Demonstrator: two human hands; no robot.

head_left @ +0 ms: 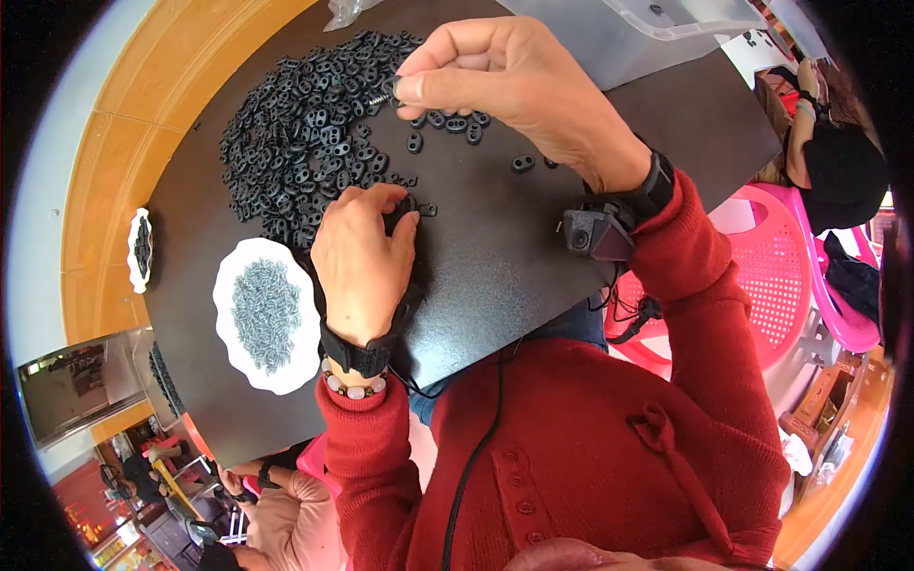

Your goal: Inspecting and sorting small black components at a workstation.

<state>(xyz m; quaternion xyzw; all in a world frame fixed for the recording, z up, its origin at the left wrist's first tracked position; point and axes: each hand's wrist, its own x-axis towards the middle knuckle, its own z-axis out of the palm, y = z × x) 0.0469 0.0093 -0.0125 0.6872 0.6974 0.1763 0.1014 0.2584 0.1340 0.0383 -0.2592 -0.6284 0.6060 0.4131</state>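
Note:
My right hand [509, 81] is raised over the table with thumb and forefinger pinched. A small metal spring [379, 101] sticks out of that pinch, with something dark at its base between the fingertips. Lower down, my left hand [362, 252] rests close to the tabletop, its thumb and fingers closed round a small black plastic piece [406, 205], mostly hidden. Just beyond both hands lies a big heap of black two-hole cord locks [305, 133]. Beside my left wrist stands a white scalloped dish [228, 328] filled with small metal springs [267, 314].
A few loose cord locks [523, 164] lie on the dark table [505, 257]. A clear plastic bin [647, 48] stands at the far right. Another white dish [140, 249] sits at the left edge. Pink chairs [762, 257] and other people [290, 514] are around the table.

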